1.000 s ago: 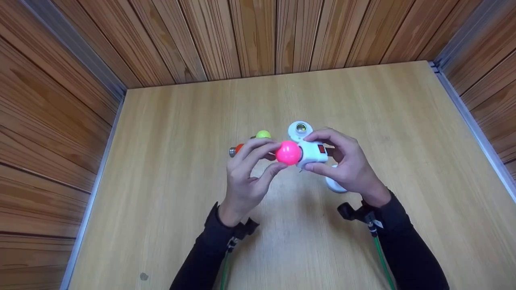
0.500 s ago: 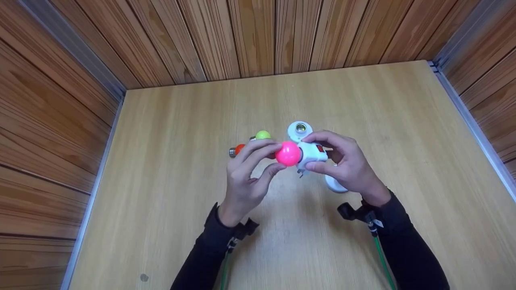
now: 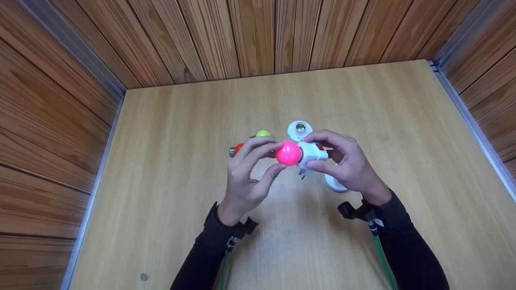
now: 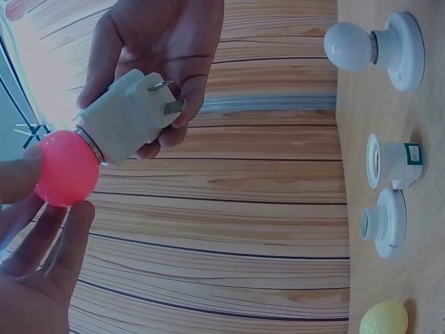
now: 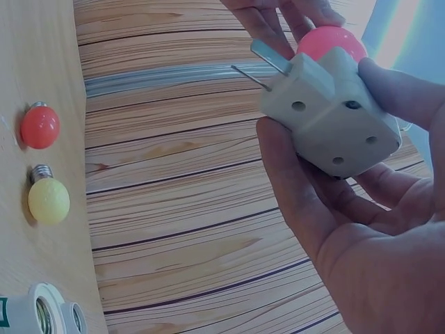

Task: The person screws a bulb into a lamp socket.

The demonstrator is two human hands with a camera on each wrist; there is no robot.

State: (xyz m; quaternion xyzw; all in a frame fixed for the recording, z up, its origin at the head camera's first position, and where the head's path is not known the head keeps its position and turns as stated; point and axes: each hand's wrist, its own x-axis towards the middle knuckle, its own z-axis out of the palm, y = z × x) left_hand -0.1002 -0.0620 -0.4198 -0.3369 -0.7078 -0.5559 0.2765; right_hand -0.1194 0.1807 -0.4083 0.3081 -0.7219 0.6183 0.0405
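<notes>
My left hand (image 3: pixel 250 181) pinches a round pink light bulb (image 3: pixel 288 153) between fingertips and thumb. Across from it, my right hand (image 3: pixel 346 161) grips a white plug-in lamp socket (image 3: pixel 311 155) with a red switch (image 3: pixel 320 146). The bulb's base sits at the socket's mouth; a ring of its metal thread shows in the left wrist view. Two flat metal prongs (image 4: pixel 174 107) stick out of the socket's side. In the right wrist view the socket's back (image 5: pixel 341 125) shows several small holes. Both things are held up above the table.
Beyond the hands lie a yellow-green bulb (image 3: pixel 263 133) and an orange-red bulb (image 5: pixel 40 127). A round white lamp holder (image 3: pixel 300 129) stands beside a white socket with a green label (image 4: pixel 396 161). Near my right hand, a white bulb (image 4: pixel 348 46) sits in a round base (image 4: pixel 407 52).
The white socket has rolled a little in my right hand: its prongs now show below it and the red switch has turned away. My left hand stays on the pink bulb.
</notes>
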